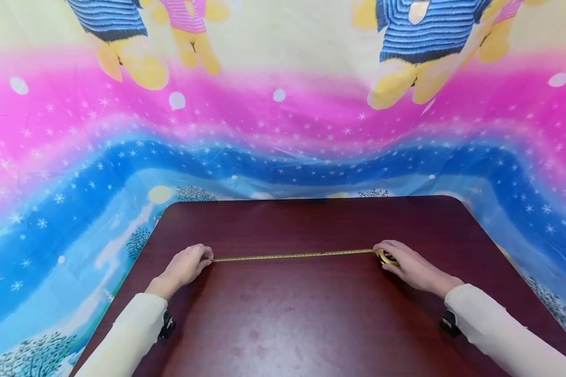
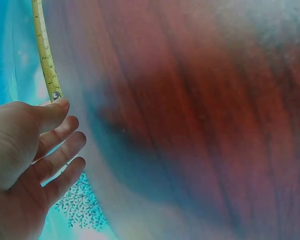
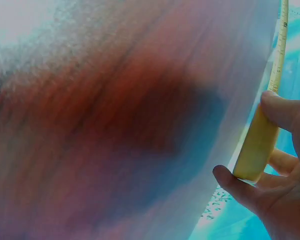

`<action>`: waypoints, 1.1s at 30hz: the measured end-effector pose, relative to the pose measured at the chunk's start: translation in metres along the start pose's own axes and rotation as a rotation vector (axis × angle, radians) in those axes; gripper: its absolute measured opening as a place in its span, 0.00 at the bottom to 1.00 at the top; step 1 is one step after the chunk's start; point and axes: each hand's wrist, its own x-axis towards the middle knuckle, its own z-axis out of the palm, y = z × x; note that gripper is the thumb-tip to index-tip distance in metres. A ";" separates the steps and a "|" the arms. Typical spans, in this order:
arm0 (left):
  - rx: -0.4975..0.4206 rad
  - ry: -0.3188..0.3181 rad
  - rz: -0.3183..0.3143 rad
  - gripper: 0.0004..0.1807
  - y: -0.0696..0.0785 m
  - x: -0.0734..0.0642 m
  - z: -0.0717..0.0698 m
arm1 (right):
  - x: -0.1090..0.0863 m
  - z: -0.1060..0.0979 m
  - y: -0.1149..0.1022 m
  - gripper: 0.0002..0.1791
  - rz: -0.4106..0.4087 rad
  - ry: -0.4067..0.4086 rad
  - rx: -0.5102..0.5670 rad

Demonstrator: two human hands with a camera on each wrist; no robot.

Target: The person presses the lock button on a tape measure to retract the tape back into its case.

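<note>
A yellow tape measure blade stretches nearly level across the head view, above the dark red table. My left hand pinches its end between thumb and forefinger; the riveted metal tip shows just past the thumb in the left wrist view. The other left fingers are spread loosely below. On the right, my right hand grips the yellow tape measure case, thumb near the mouth where the blade comes out. Part of the case is hidden behind the fingers in the head view.
A printed cloth with bears, snowflakes and trees hangs behind and around the table. Dark wrist devices sit at the cuffs of the white sleeves. The table's rounded far edge meets the cloth.
</note>
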 end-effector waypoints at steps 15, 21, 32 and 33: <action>0.017 -0.005 -0.012 0.01 0.004 0.004 -0.013 | 0.001 -0.014 -0.006 0.13 0.003 -0.053 -0.048; 0.030 0.002 -0.001 0.02 0.006 0.007 -0.019 | 0.001 -0.015 -0.006 0.12 -0.007 -0.046 -0.052; 0.028 0.010 0.001 0.02 0.005 0.005 -0.017 | 0.001 -0.014 -0.007 0.11 -0.082 0.020 -0.071; 0.028 0.011 0.001 0.01 0.005 0.005 -0.017 | 0.001 -0.014 -0.007 0.10 -0.090 0.032 -0.075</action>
